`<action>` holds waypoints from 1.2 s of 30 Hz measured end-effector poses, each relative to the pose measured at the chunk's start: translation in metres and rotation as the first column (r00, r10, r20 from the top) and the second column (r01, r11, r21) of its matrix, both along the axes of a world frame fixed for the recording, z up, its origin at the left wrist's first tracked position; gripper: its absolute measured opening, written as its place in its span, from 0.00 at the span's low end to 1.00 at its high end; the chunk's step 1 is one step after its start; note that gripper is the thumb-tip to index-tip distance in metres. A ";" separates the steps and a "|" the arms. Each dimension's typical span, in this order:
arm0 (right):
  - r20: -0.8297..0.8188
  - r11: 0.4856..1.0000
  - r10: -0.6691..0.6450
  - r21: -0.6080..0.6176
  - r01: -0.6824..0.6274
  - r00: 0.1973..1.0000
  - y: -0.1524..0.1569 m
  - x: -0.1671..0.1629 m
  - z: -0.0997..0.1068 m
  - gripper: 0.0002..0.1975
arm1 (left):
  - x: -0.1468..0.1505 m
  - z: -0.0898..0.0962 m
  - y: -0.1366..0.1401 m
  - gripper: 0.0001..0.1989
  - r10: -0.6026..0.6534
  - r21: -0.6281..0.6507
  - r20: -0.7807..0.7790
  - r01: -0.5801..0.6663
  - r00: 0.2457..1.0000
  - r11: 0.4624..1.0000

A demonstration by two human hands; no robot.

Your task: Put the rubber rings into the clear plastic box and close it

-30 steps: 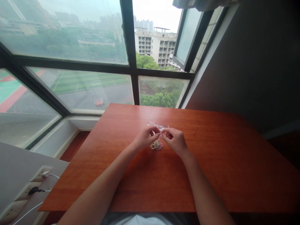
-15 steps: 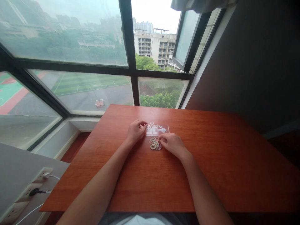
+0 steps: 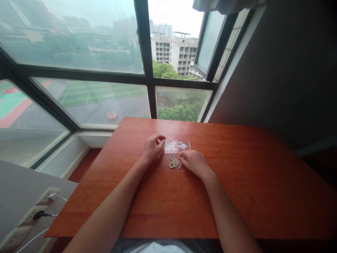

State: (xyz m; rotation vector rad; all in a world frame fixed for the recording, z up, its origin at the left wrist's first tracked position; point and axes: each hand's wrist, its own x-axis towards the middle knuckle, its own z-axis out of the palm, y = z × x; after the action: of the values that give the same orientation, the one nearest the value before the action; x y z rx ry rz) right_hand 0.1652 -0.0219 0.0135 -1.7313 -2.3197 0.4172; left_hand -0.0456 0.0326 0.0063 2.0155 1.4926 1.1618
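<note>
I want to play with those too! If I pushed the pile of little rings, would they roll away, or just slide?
The little rings would probably slide rather than roll, because they lie flat on the table. They look thin, so each one is likely light. Some overlap, so pushing one might nudge its neighbours. I can't tell whether they're stretchy.

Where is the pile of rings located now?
In the head view, the pile of rings lies on the table, nearer the wearer than the clear case, left of the right hand.
</note>
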 end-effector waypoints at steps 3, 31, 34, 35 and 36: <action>0.020 1.000 -0.011 0.000 0.011 1.000 0.000 -0.001 -0.001 0.08 | 0.001 0.000 -0.001 0.07 -0.015 -0.001 0.005 0.015 1.000 1.000; -0.337 0.953 0.014 0.288 0.089 0.941 -0.002 -0.005 -0.001 0.07 | 0.029 0.030 -0.032 0.14 -0.372 -0.271 0.250 0.433 0.894 0.860; -0.348 0.946 0.031 0.313 0.085 0.937 0.000 -0.005 -0.004 0.07 | 0.031 0.030 -0.032 0.13 -0.342 -0.260 0.279 0.414 0.897 0.873; -0.354 0.943 0.038 0.321 0.083 0.934 0.000 -0.005 -0.005 0.07 | 0.032 0.030 -0.032 0.12 -0.336 -0.256 0.282 0.408 0.899 0.876; -0.362 0.940 0.047 0.333 0.082 0.931 0.001 -0.005 -0.006 0.07 | 0.032 0.030 -0.033 0.11 -0.332 -0.251 0.282 0.403 0.900 0.880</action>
State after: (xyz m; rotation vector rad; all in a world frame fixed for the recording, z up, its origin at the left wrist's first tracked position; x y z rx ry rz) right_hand 0.1603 -0.0212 0.0073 -1.3722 -1.9691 0.2806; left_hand -0.0131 -0.0001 0.0367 1.7805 1.0367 0.9059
